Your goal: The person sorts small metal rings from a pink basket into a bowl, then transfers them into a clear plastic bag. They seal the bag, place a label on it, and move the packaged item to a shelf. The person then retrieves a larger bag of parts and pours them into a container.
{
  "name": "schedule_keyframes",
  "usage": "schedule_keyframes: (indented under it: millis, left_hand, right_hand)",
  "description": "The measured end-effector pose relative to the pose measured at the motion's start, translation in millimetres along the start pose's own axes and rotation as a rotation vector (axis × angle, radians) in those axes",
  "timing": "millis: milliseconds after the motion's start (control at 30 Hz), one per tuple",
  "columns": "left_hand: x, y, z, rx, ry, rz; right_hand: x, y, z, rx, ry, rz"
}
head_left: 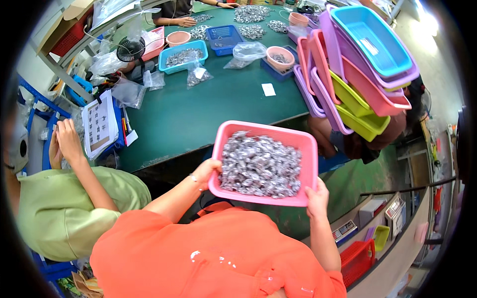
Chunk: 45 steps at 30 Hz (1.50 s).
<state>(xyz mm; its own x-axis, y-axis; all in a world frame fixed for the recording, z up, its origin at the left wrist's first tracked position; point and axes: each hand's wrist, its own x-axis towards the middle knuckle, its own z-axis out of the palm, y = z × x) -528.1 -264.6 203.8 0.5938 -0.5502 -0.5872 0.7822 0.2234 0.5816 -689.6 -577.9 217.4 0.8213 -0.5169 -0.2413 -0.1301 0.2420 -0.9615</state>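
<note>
A pink plastic basket [312, 154] is held in front of my body, a little short of the table's near edge. Small silvery metal parts [261, 164] fill much of it; their exact kind is blurred. My left hand [206, 173] grips the basket's left side, fingers curled at the rim. On the opposite side, my right hand [318, 198] is closed around the lower right corner. Both hands carry the basket between them, and it tilts slightly toward me.
A green table [198, 111] bears a blue basket [224, 38], a turquoise tray [183, 55] and piles of metal parts [251, 14]. Stacked coloured baskets [370, 44] rise at right. A co-worker in green [74, 208] sits close on my left; another person's hand [186, 22] rests across the table.
</note>
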Motion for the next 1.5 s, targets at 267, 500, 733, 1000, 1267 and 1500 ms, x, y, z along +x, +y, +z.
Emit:
schedule_keyframes:
  millis: [267,500,733,1000,1267,1500]
  left_hand:
    - [4.4,-79.0,3.6,0.164,0.288,0.335]
    - [-7.0,-110.2,14.7,0.119,0.431,0.491]
    - [4.1,-126.8,10.6,0.128,0.623,0.481]
    - [5.4,-103.4,86.3,0.905,1.263,0.995]
    - [85.3,-117.1,173.3,1.822,0.702,0.824]
    - [89.0,-145.7,153.8,2.061,0.860,1.015]
  right_hand:
    - [70.1,41.5,-32.3,-0.136,-0.272,-0.096]
    - [78.0,24.7,-37.4,-0.093,-0.494,-0.098]
    - [89.0,17.1,-57.2,-0.299,-0.793,0.098]
    - [61.7,19.1,-194.5,-0.250,-0.227,0.309]
    - [-61.6,119.6,-451.0,-0.234,0.755,0.574]
    - [-220.5,200.7,-462.5,-0.128,0.894,0.666]
